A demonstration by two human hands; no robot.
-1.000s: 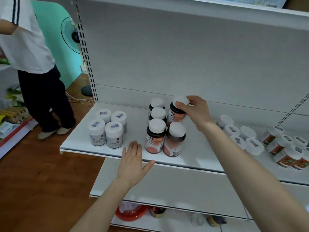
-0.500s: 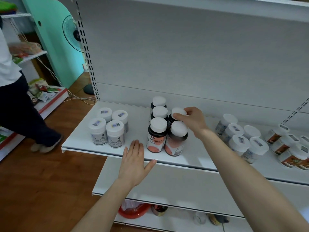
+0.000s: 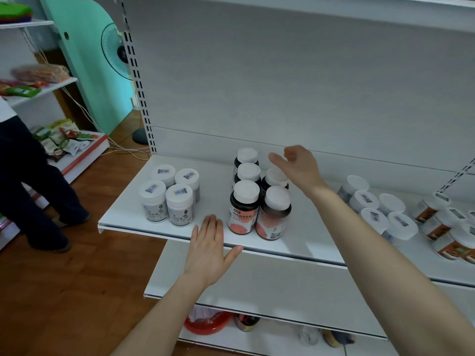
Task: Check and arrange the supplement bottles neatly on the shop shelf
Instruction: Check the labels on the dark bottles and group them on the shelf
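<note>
Shelf (image 3: 303,240), white metal, stands on wood floor (image 3: 64,291). Dark bottles (image 3: 244,209) cluster mid-shelf, white jars (image 3: 169,196) at its left end. Left hand (image 3: 208,250) lies flat, fingers straight, on the shelf's front edge; right hand (image 3: 298,168) hovers relaxed, holding nothing, just above the bottles.

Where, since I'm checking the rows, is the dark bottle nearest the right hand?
Head view, on the shelf: the dark bottle stands directly behind the front-right dark bottle, right of the left column's middle bottle, just below the right hand.

A shop: slotted retail shelving (image 3: 159,228) stocked with supplement bottles (image 3: 243,206).
</note>
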